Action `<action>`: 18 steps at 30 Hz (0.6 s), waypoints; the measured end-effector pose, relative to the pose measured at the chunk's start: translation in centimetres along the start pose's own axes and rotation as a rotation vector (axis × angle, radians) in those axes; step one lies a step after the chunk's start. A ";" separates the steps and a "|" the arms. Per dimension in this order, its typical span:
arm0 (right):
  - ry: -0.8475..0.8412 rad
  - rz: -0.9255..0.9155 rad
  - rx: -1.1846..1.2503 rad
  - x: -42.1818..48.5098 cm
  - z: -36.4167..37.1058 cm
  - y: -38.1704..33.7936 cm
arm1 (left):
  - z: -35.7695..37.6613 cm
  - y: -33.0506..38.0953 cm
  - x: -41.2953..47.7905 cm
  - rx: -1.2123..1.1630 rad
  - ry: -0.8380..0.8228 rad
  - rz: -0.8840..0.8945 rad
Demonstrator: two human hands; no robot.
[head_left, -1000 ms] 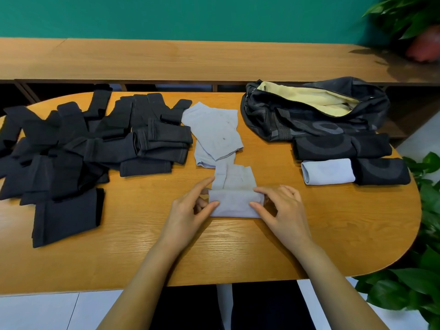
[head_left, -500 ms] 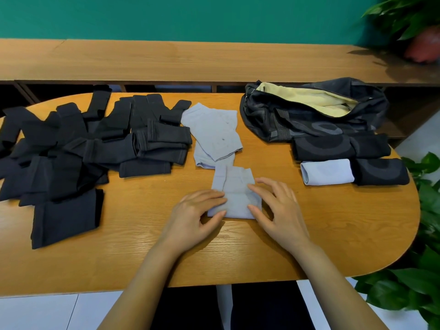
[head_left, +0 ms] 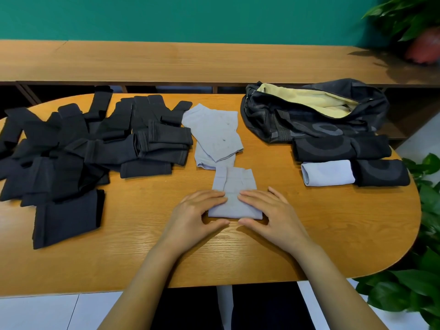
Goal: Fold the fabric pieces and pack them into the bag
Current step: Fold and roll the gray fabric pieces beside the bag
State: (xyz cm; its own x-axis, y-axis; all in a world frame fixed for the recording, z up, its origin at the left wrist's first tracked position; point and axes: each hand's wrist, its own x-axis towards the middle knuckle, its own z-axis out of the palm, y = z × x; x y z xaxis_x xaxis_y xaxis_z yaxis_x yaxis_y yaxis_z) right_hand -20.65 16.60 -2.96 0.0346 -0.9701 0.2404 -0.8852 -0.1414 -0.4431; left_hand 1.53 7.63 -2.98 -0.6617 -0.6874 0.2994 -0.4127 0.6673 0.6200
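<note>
Desk point(head_left: 333, 234): oval wood-grain top, near edge across the lower frame, rounded end at right. Bare wood lies in front of the hands and to their right.

Light grey fabric piece point(head_left: 234, 186): centre of the desk, partly folded, near edge doubled over.

Left hand point(head_left: 197, 213) and right hand point(head_left: 271, 210): fingers straight, pressing flat on the fold from either side, thumbs at its near edge.

Unfolded grey pieces point(head_left: 214, 134): just beyond, overlapping.

Dark fabric pile point(head_left: 71, 148): left half of the desk, loose and reaching the left edge.

Black bag point(head_left: 314, 125): upper right, mouth open, pale yellow lining showing.

Folded grey roll point(head_left: 327, 172) and folded dark pieces point(head_left: 340, 146): in front of the bag, close to the right rim.

Low wooden shelf unit point(head_left: 190, 60): behind the desk, against a green wall point(head_left: 166, 17).

Leafy plants point(head_left: 419, 282): frame right.
</note>
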 end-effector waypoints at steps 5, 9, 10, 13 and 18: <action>0.043 -0.027 -0.008 -0.1 0.0 -0.1 | 0.0 0.1 0.0 -0.005 0.021 -0.009; 0.079 0.001 0.009 -0.1 -0.3 -0.3 | -0.1 0.3 0.0 -0.037 0.063 -0.022; 0.075 0.017 0.030 -0.1 -0.3 -0.3 | -0.1 0.3 0.0 -0.048 0.064 -0.030; 0.084 0.053 0.063 -0.2 -0.2 -0.2 | -0.3 0.2 -0.1 -0.077 0.044 -0.046; 0.079 0.072 0.122 -0.1 -0.3 -0.4 | -0.2 0.3 -0.1 -0.068 0.062 -0.024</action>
State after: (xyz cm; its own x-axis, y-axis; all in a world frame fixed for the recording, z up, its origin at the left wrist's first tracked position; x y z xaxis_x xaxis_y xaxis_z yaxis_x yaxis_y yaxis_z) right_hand -20.43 16.85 -2.54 -0.0680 -0.9607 0.2693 -0.8210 -0.0995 -0.5621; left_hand 1.60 7.83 -2.65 -0.6111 -0.7208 0.3272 -0.3831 0.6310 0.6745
